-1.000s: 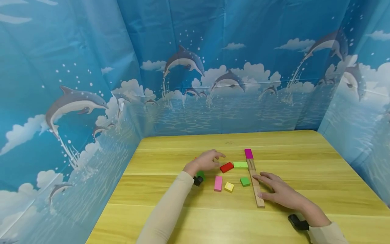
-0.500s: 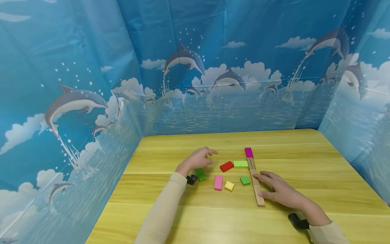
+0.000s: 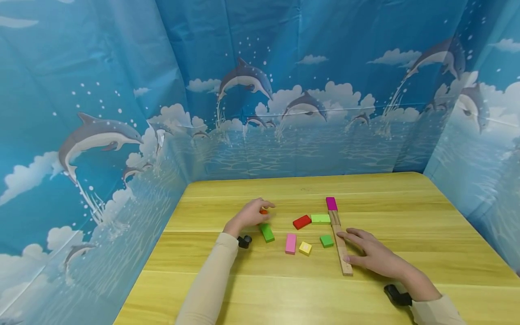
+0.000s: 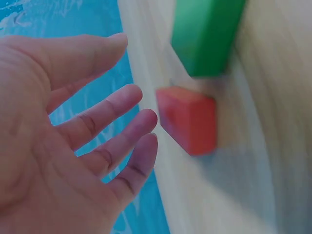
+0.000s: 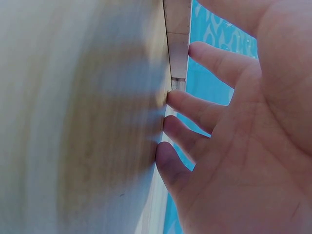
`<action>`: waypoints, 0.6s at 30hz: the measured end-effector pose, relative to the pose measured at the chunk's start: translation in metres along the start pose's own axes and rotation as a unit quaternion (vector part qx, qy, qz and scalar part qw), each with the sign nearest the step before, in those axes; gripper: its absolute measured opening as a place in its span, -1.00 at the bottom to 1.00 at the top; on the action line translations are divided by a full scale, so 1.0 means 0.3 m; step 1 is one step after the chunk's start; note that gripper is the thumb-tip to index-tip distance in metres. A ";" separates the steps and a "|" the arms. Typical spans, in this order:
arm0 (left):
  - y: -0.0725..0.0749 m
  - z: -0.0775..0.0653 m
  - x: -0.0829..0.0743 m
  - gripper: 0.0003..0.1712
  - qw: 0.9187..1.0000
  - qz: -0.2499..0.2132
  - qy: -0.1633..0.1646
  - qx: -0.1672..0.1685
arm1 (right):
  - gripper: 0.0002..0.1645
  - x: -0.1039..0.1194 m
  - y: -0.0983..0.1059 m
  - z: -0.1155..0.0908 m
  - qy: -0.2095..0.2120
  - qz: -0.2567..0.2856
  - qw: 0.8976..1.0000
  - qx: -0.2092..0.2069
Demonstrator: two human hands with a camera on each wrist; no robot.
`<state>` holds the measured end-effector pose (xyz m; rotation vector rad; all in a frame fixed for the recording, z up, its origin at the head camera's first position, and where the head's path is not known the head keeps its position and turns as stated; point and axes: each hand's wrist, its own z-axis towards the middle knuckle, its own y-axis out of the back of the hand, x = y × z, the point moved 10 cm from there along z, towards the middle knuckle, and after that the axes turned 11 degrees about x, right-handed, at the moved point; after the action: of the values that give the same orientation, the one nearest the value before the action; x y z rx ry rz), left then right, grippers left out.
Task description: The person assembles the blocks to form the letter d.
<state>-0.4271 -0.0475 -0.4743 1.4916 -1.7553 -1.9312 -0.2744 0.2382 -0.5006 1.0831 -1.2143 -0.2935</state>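
My left hand (image 3: 247, 215) hovers at the left group of blocks with its fingers spread and nothing in them. In the left wrist view its fingertips are close to an orange-red block (image 4: 187, 119); a green block (image 4: 207, 39) sits beside that one. My right hand (image 3: 375, 255) lies along the right side of a row of plain wooden blocks (image 3: 342, 253), its thumb and index fingertip at the row's edge. Its other fingertips rest on the table in the right wrist view. A magenta block (image 3: 331, 203) caps the row's far end, and a light green block (image 3: 321, 219) meets its left side.
A red block (image 3: 302, 222) lies at the light green block's left end. Nearer are a pink block (image 3: 290, 243), a small yellow block (image 3: 305, 248) and a small green block (image 3: 327, 241). A dolphin-printed curtain (image 3: 300, 149) stands behind the yellow wood-grain table (image 3: 406, 198).
My left hand has moved left, away from the red block to the orange-red block, uncovering the green block. My right hand and the wooden row have stayed put.
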 end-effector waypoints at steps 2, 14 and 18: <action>0.002 -0.006 0.024 -0.53 1.000 0.003 0.009 -0.006 | -0.15 -0.001 -0.001 0.001 0.000 0.000 1.000 0.001; -0.006 -0.039 0.114 -0.41 0.997 -0.067 0.023 0.020 | -0.16 -0.004 -0.010 0.000 0.001 -0.002 1.000 0.000; -0.010 -0.044 0.127 -0.34 0.994 -0.092 0.018 0.049 | -0.16 -0.002 -0.005 0.001 0.001 0.000 1.000 -0.001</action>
<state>-0.4352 -0.0808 -0.4957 1.7670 -1.7788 -1.9117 -0.2744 0.2379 -0.5021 1.0816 -1.2119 -0.2945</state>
